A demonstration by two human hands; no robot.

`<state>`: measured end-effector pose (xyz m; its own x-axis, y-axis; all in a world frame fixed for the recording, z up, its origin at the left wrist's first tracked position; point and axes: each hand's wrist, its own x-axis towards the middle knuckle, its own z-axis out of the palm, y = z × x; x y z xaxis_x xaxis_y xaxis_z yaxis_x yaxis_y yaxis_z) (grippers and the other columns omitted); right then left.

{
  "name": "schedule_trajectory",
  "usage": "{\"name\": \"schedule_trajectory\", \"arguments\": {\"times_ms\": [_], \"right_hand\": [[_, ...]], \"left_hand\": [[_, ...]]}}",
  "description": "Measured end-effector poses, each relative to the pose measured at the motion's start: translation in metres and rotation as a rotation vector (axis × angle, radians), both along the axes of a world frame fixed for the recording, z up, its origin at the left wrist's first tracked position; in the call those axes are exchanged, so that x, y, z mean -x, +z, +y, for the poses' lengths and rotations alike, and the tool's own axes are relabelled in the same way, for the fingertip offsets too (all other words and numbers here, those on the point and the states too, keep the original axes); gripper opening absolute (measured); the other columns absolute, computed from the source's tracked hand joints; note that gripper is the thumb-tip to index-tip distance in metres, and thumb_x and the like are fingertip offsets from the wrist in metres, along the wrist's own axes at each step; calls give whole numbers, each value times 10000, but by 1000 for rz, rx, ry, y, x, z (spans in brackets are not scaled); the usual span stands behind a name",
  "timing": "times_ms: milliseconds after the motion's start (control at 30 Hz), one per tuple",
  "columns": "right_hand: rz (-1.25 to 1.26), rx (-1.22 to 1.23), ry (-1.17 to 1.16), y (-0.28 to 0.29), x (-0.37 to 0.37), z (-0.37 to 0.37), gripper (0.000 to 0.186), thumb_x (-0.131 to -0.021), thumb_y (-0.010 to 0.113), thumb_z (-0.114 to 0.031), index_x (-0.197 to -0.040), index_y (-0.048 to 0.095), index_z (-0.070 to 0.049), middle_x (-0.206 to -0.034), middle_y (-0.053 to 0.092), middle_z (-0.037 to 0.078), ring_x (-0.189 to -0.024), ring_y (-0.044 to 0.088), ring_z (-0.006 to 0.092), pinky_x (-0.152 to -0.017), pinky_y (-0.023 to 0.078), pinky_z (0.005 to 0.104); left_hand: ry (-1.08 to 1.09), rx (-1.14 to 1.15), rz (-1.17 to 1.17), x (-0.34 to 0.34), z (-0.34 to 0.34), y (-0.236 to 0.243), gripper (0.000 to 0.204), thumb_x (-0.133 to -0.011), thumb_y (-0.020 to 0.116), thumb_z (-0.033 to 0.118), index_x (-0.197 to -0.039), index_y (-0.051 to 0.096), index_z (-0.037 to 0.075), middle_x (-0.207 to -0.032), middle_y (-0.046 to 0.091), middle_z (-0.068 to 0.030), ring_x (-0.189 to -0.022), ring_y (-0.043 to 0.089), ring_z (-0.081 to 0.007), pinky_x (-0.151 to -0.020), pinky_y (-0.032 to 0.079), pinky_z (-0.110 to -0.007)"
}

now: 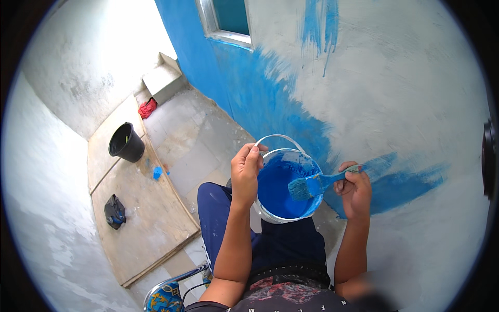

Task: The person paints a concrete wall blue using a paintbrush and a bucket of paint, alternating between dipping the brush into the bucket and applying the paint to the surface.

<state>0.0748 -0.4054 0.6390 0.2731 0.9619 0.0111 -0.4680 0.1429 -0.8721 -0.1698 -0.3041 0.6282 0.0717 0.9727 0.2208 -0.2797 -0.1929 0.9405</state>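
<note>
My left hand is closed on the white handle and left rim of a paint bucket, lifting it in front of my lap. Blue paint covers the inside of the bucket. In my right hand I grip a paintbrush by its handle, fingers pinched around it. The brush is held almost level over the bucket's right rim, its blue-coated bristles above the paint. Whether the bristles touch the paint, I cannot tell.
Ahead and right stands a wall partly brushed blue, with a small window. On boards at left are a black bucket and a black plastic bag. A red cloth lies beyond; a patterned chair is at lower left.
</note>
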Motion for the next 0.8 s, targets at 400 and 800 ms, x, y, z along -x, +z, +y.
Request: {"name": "schedule_trajectory", "arguments": {"times_ms": [400,800], "right_hand": [[-212,63,-192,-2,-7,-11,115,-895,593,-97,-947,671,-31,-695,568,5,-639,544,109,-615,386,273],[235,127,-88,-39,-26,1,181,-916,596,-231,-962,614,-56,-636,516,36,-614,497,145,-596,372,295]], "left_hand": [[34,-20,65,-13,-2,2,353,-1017,478,282,-985,672,-12,-622,467,20,-498,347,-28,-468,246,-203],[59,12,73,-10,-1,6,340,-1015,483,283,-959,669,4,-633,449,33,-555,357,-34,-508,248,-205]]}}
